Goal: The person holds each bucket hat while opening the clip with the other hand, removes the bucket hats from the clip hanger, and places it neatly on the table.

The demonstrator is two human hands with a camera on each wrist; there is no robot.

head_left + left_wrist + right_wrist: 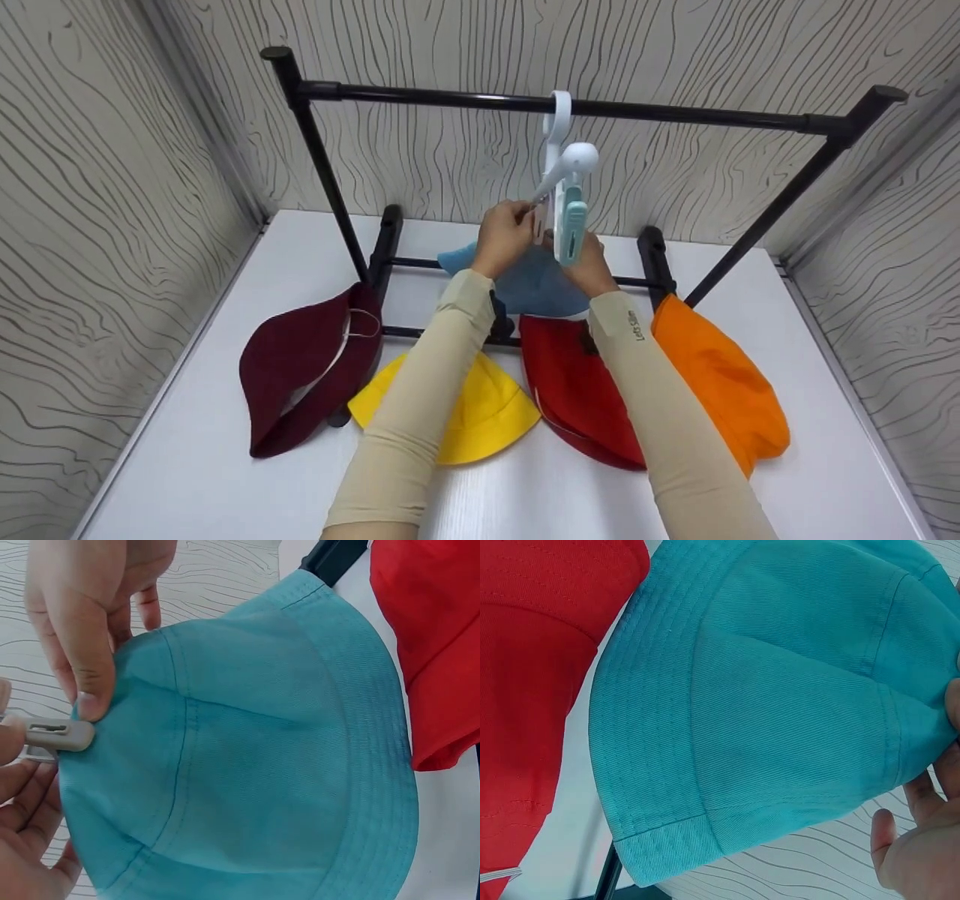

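Observation:
A blue bucket hat (536,285) hangs below a white clip hanger (579,157), its crown toward the hanger. My left hand (506,236) pinches a pale clip (64,735) of that hanger, whose tip lies over the crown's edge in the left wrist view. With thumb and fingers my right hand (589,262) pinches the crown beside the clip; that grip is partly hidden behind a mint-green clip (572,229) in the head view. In the right wrist view the right hand (926,840) is partly cut off, and the hat (795,712) fills the middle.
The hanger hooks over the top bar of a black rack (450,97). On the white table (202,480) lie a maroon hat (300,360), a yellow hat (487,412), a red hat (570,375) and an orange hat (724,382). Patterned walls (450,45) stand around.

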